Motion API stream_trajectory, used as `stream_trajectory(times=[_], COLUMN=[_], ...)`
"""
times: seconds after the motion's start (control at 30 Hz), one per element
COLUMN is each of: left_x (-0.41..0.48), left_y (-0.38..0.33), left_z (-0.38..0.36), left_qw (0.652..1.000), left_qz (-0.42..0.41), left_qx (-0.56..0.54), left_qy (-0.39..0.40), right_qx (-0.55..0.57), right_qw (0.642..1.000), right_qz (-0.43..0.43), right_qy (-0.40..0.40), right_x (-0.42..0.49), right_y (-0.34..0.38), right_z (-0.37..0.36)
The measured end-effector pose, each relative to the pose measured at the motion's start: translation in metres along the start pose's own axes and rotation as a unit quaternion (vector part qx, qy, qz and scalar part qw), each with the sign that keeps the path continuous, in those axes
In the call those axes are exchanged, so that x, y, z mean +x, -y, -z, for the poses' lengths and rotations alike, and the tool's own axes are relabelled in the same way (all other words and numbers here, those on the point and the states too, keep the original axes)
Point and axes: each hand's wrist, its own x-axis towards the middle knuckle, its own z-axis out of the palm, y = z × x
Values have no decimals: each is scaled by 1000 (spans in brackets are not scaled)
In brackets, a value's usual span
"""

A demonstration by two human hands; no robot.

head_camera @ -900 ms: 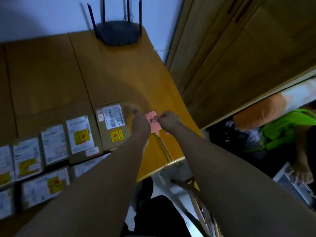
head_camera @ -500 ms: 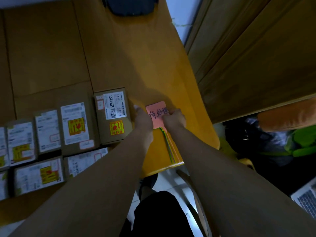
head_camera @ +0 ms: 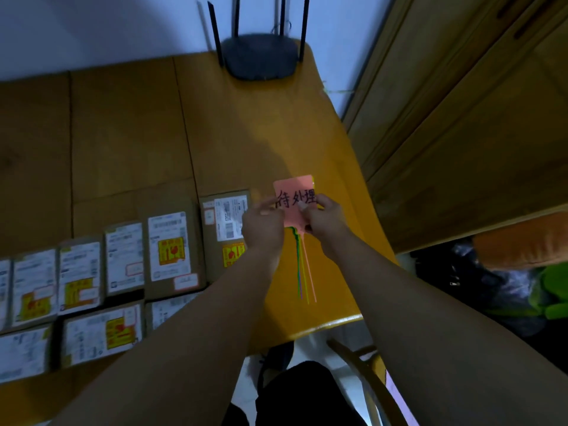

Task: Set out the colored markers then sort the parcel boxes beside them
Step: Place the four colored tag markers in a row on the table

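black router [head_camera: 259,58] stood at table [head_camera: 129,124] far edge, by wall [head_camera: 92,26]; wooden cabinet [head_camera: 461,118] seen right; chair [head_camera: 365,367] below.

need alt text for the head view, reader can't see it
Both hands, left hand and right hand, hold a pink marker tag with black handwriting, atop other colored tags, above a wooden table. Labeled parcel boxes lie in rows at left; a router stands behind.

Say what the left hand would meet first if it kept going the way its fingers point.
The left hand points up-right at the pink marker and its fingertips seem already on its left edge; past that, bare table, though depth is unclear.
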Motion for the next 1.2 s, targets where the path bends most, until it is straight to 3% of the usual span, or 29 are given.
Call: stream_trajectory(times=[0.2, 0.37, 0.53, 0.63, 0.8, 1.2], left_x=[-7, -29, -48, -54, -53, -51], left_y=[-91, -160, -207, -219, -221, -201], left_z=[71, 152, 241, 291, 359, 431], left_qw=[993, 977, 958, 944, 932, 930], left_qz=[-83, -205, -275, -308, -332, -326], left_qx=[-85, -55, -83, -117, -137, -163], left_qy=[17, 15, 22, 10, -50, -39], right_qx=[91, 147, 148, 124, 103, 135], right_qw=[988, 967, 946, 936, 935, 929], right_qz=[86, 155, 235, 272, 249, 276], right_qy=[86, 140, 170, 188, 231, 209], right_x=[-49, -112, -183, -219, -264, -295], right_y=[97, 158, 207, 225, 227, 217], right_z=[-50, -103, -156, -187, -234, -303])
